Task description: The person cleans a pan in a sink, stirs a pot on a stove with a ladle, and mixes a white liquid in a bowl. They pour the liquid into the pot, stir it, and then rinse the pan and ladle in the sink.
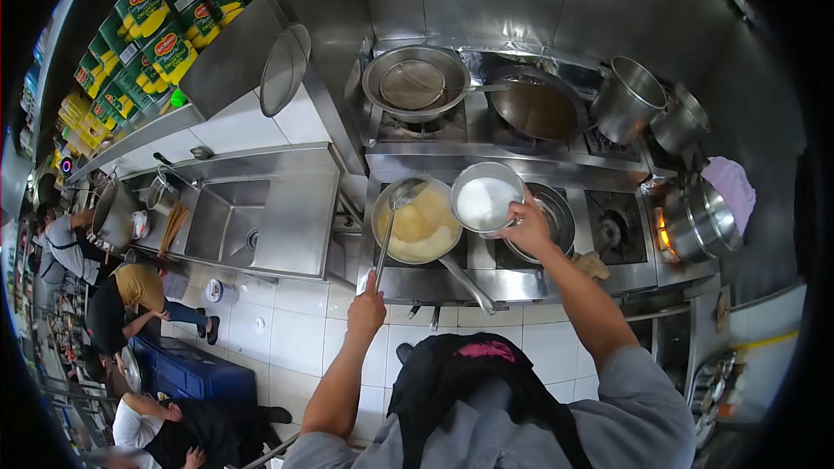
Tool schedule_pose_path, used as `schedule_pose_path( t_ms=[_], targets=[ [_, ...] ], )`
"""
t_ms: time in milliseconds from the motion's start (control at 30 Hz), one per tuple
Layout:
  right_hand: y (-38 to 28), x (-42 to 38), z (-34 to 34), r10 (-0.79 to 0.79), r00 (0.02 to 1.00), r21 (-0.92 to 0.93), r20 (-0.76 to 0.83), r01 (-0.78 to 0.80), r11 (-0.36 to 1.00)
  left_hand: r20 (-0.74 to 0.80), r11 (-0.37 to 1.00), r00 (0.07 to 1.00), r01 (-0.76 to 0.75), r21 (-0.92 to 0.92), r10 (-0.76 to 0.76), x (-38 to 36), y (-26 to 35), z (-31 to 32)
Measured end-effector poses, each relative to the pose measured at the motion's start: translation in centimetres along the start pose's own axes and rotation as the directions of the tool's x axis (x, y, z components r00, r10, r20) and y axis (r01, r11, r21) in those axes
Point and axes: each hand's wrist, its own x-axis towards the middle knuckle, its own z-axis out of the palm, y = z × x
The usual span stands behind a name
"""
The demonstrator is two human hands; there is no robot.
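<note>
My left hand [366, 308] is closed around the long handle of a ladle [385, 247]. The ladle's round head lies in a pan [379, 208] on the front stove, against a pale yellow mixture [421, 221]. That pan's handle [469, 285] points down and right. With my right hand [527, 224] I grip the rim of a round metal bowl [460, 183] holding a white substance [486, 202]. The bowl is just right of the pan and partly covers a dark wok [565, 208] behind it.
Behind stand a basin with a strainer [413, 85], a wok of brown liquid [539, 108] and tall pots [630, 100]. Flame [664, 230] shows beside a steel pot [704, 217] at right. A sink [228, 224] lies left. Several people [130, 304] are at far left.
</note>
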Motion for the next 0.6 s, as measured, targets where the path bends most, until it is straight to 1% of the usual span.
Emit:
schedule_pose_path(
  t_ms=[33,67,100,133,167,200,233,267,300,333,367,400,433,467,500,533,567,600],
  targets=[
    [-0.3,0.5,0.5,0.040,0.998,0.021,0.052,-0.041,0.999,0.054,0.999,0.997,0.047,-0.003,-0.047,0.4,-0.3,0.6],
    [-0.5,1.0,1.0,0.040,0.998,0.016,0.051,-0.041,0.999,0.108,0.996,0.990,0.094,-0.004,-0.093,0.8,-0.6,1.5],
    [-0.3,1.5,1.7,0.054,0.994,0.045,0.097,-0.059,0.997,0.098,0.990,0.992,0.094,-0.107,-0.084,0.8,-1.1,2.8],
    [-0.2,2.0,2.3,0.066,0.988,0.074,0.143,-0.077,0.994,-0.079,0.974,0.994,-0.093,-0.205,0.078,0.8,-3.4,6.4],
    [-0.2,2.5,2.8,0.068,0.988,0.072,0.139,-0.079,0.994,0.126,0.910,0.990,0.112,-0.400,-0.066,0.4,-1.8,5.0],
    [-0.4,2.9,3.3,0.051,0.988,0.000,0.143,-0.052,0.999,0.350,0.780,0.923,0.336,-0.528,-0.161,-0.7,0.9,2.9],
    [-0.4,3.2,3.7,0.035,0.988,-0.072,0.148,-0.024,0.997,0.460,0.539,0.874,0.466,-0.702,-0.157,-1.4,2.3,2.2],
    [-0.2,3.5,4.1,0.037,0.989,-0.073,0.144,-0.026,0.997,0.460,0.542,0.874,0.464,-0.701,-0.154,-1.2,2.2,2.1],
    [0.0,3.8,4.5,-0.003,0.988,-0.114,0.157,0.021,0.993,0.612,0.184,0.789,0.612,-0.769,-0.065,-1.0,2.0,1.9],
    [0.2,3.9,4.9,-0.043,0.984,-0.154,0.172,0.070,0.986,0.707,-0.188,0.703,0.707,-0.682,0.082,-0.7,1.9,1.8],
    [0.3,4.0,5.2,-0.044,0.985,-0.154,0.169,0.070,0.986,0.708,-0.302,0.689,0.715,-0.630,0.155,-0.5,1.9,1.0],
    [0.4,4.2,5.5,-0.021,0.982,-0.170,0.187,0.053,0.984,0.707,-0.300,0.690,0.715,-0.632,0.155,-0.3,2.0,0.3],
    [0.5,4.3,5.7,0.003,0.979,-0.186,0.205,0.036,0.982,0.716,-0.268,0.688,0.716,-0.645,0.118,-0.3,2.2,-0.4],
    [0.3,4.4,5.7,0.002,0.979,-0.185,0.204,0.037,0.982,0.722,-0.236,0.687,0.717,-0.656,0.079,-0.4,2.6,-1.3],
    [0.1,4.5,5.6,0.000,0.978,-0.187,0.211,0.040,0.982,0.721,-0.236,0.688,0.716,-0.657,0.078,-0.5,2.9,-2.0],
    [-0.1,4.6,5.6,-0.002,0.976,-0.188,0.217,0.044,0.981,0.675,0.059,0.737,0.673,-0.737,0.021,-0.7,3.2,-2.6],
    [-0.2,4.6,5.7,-0.002,0.976,-0.186,0.218,0.043,0.982,0.614,0.352,0.789,0.579,-0.736,-0.015,-0.9,3.4,-3.4],
    [-0.2,4.7,5.8,-0.024,0.977,-0.208,0.213,0.069,0.976,0.614,0.352,0.789,0.580,-0.735,-0.017,-1.3,3.9,-4.5]
  ],
)
